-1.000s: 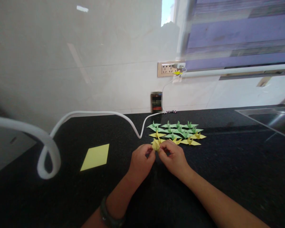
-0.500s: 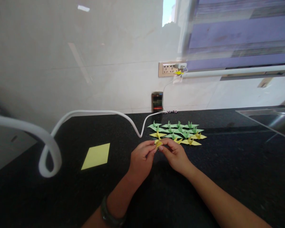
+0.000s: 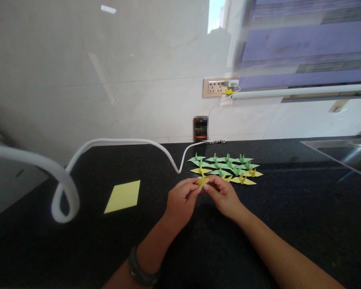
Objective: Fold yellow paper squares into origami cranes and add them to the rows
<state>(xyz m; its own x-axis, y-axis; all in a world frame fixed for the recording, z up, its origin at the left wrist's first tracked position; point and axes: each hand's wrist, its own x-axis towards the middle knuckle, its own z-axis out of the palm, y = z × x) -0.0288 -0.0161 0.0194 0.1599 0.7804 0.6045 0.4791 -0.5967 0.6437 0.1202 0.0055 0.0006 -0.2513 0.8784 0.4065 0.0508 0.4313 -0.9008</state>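
Between my two hands is a small piece of folded yellow paper (image 3: 202, 182). My left hand (image 3: 182, 202) pinches it from the left with thumb and fingers. From the other side my right hand (image 3: 224, 197) grips it, thumb in front. Fingers cover part of the folds. Just beyond my hands, several green paper cranes (image 3: 228, 164) stand in rows on the black counter, with several yellow paper cranes (image 3: 243, 180) at the nearer rows. To the left of my left hand lies a flat square sheet of yellow paper (image 3: 123, 196).
A thick white cable (image 3: 123, 141) arches and loops over the left of the counter (image 3: 78, 257). A phone (image 3: 201, 129) leans against the wall below a socket panel (image 3: 216, 88) with a plugged-in charger. At the right is a metal sink (image 3: 343, 154).
The folded yellow paper has tilted a little between my fingers and shows more of its face. Both hands keep their hold. The whole view has shifted slightly.
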